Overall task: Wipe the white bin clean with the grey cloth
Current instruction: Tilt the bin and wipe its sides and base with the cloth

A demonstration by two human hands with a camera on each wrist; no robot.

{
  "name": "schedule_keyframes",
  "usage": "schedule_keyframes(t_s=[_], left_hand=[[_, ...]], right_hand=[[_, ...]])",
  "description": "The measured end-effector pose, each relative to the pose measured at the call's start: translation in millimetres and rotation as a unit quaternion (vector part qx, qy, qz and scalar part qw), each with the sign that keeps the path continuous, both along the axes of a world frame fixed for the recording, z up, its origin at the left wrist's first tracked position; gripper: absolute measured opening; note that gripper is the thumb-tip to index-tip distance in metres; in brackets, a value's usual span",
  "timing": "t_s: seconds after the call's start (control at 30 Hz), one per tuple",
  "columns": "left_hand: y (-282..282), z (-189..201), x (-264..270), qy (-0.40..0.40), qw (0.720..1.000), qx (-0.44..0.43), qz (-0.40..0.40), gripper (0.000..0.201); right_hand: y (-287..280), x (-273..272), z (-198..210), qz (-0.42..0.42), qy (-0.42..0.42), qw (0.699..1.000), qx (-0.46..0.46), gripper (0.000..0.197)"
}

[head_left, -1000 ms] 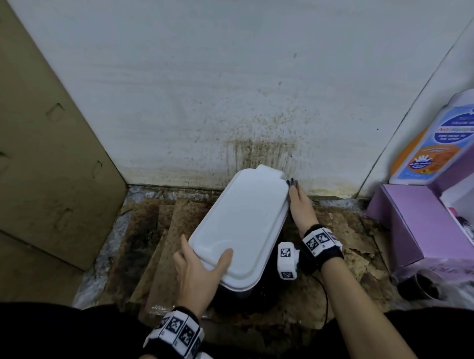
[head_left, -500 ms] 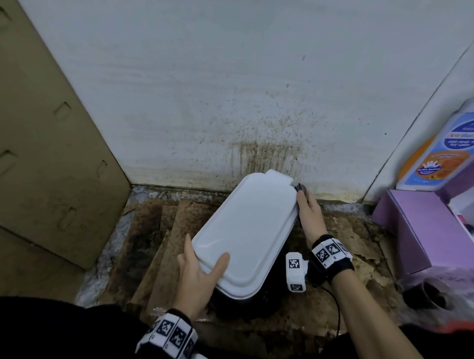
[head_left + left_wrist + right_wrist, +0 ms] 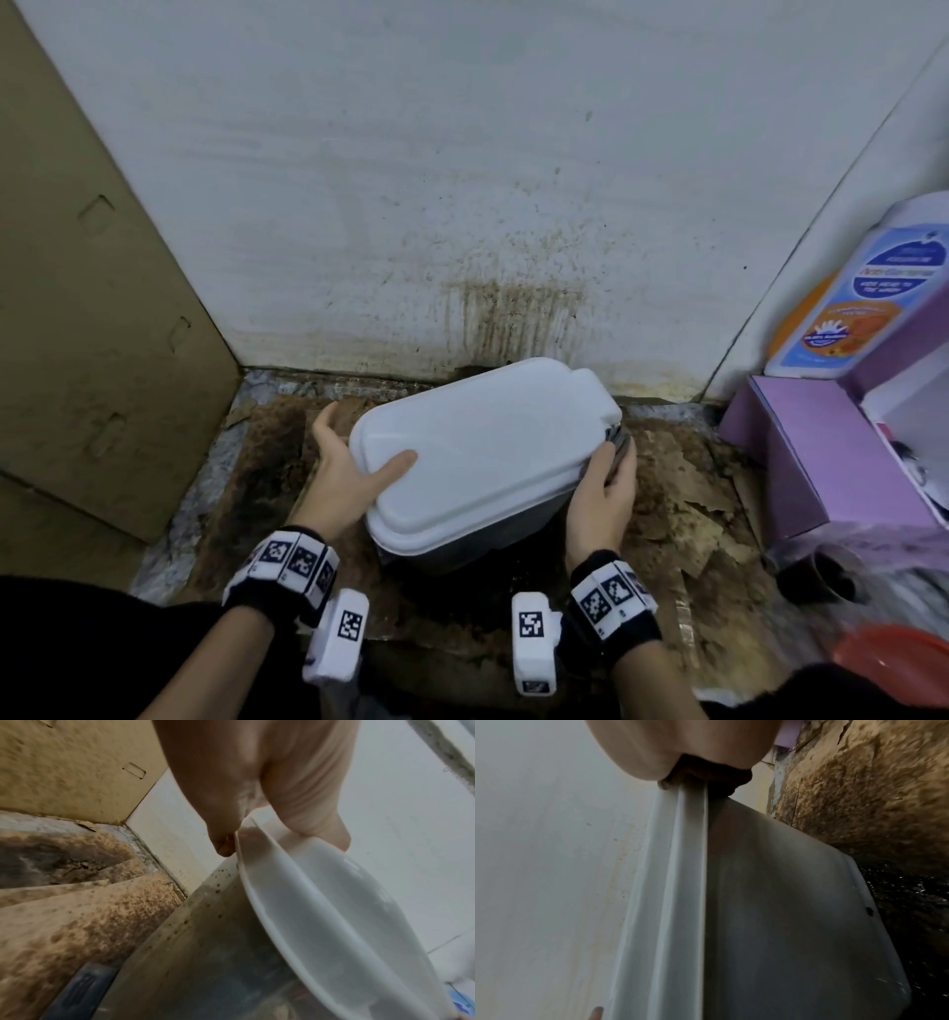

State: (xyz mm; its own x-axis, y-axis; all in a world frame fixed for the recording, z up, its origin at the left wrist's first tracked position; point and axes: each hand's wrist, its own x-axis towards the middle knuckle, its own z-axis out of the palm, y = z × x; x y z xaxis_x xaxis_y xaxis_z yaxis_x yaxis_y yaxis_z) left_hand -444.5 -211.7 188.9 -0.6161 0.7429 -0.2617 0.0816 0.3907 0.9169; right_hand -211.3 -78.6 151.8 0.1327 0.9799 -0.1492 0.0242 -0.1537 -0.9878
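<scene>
Now the white bin [image 3: 482, 452] stands on dirty cardboard [image 3: 678, 493] on the floor, close to the stained wall [image 3: 513, 318], its lid closed, and both hands are at its sides. The left hand [image 3: 349, 473] grasps the lid's near-left corner: thumb lies on top of the lid, the other fingers go under the rim, w/ the left wrist view showing this pinch clearly. The right hand [image 3: 606, 493] presses the grey cloth [image 3: 619, 442] against the right side, just under the lid rim; its grip is clenched on the cloth, fingers curled around the folded fabric.

I think the step in hand is wiping the right side wall & the rim groove. To do it well, the left hand should hold the bin firm so it does not slide or turn on the loose cardboard. The cloth should stay flat and go along the rim in long strokes, w/ pressure into the groove, where dirt probably collects. The left side wall shows brown specks in the left wrist view, so that side needs a pass too. Care near the floor: the cloth may pick up dirt from the cardboard.
</scene>
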Motion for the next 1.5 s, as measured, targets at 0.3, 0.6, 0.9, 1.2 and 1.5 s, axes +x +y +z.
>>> schedule_keyframes(t_s=[0.3,0.6,0.9,1.2,1.5], left_hand=[[3,-14,7,0.020,0.998,-0.017,0.056,0.110],[-9,-11,56,0.063,0.995,-0.016,0.081,0.079],[-9,-6,36,0.084,0.996,0.014,0.037,0.070],[13,5,-19,0.050,0.990,0.031,-0.129,0.054],[14,-6,-14,0.101,0.987,-0.032,-0.123,0.059]], right_hand=[[34,6,8,-0.036,0.074,0.996,-0.045,0.053],[92,13,13,0.068,0.094,0.990,-0.074,0.044],[65,24,20,0.066,0.116,0.989,-0.065,0.036],[14,26,16,-0.007,0.045,0.998,0.033,0.041],[14,48,15,-0.003,0.061,0.998,-0.011,0.028]])
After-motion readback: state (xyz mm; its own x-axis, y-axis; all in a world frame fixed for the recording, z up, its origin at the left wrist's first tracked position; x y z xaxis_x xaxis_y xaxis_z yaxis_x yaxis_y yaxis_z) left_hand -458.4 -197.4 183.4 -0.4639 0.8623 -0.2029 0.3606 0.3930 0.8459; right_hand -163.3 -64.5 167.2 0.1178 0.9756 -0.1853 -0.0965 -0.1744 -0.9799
